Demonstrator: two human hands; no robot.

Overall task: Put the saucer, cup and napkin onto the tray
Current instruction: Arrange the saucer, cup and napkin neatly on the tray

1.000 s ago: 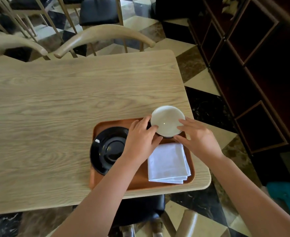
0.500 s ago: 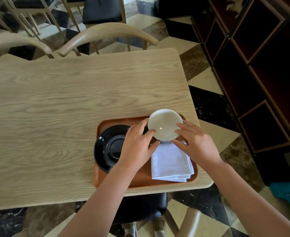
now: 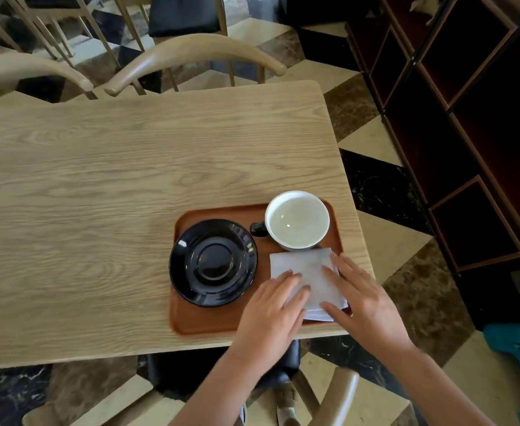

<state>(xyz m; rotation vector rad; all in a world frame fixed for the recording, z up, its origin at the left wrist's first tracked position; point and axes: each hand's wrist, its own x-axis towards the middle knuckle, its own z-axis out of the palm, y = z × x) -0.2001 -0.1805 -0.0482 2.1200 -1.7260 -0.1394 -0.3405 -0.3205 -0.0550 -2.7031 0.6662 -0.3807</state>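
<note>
A brown tray (image 3: pixel 218 322) sits at the near right corner of a pale wood table (image 3: pixel 99 179). On its left part lies a black saucer (image 3: pixel 213 262), bare, its rim reaching over the tray's left edge. At the far right corner of the tray stands a cup (image 3: pixel 297 223), white inside, upright, its dark handle pointing left toward the saucer; nothing holds it. A folded white napkin (image 3: pixel 310 272) lies on the tray just in front of the cup, beside the saucer. The left hand (image 3: pixel 272 312) lies flat and spread, fingers on the napkin's near left part, gripping nothing. The right hand (image 3: pixel 366 302) is likewise spread flat along the napkin's right edge, thumb across its near corner, not closed on it. 2 chairs (image 3: pixel 191 56) stand at the table's far side.
</note>
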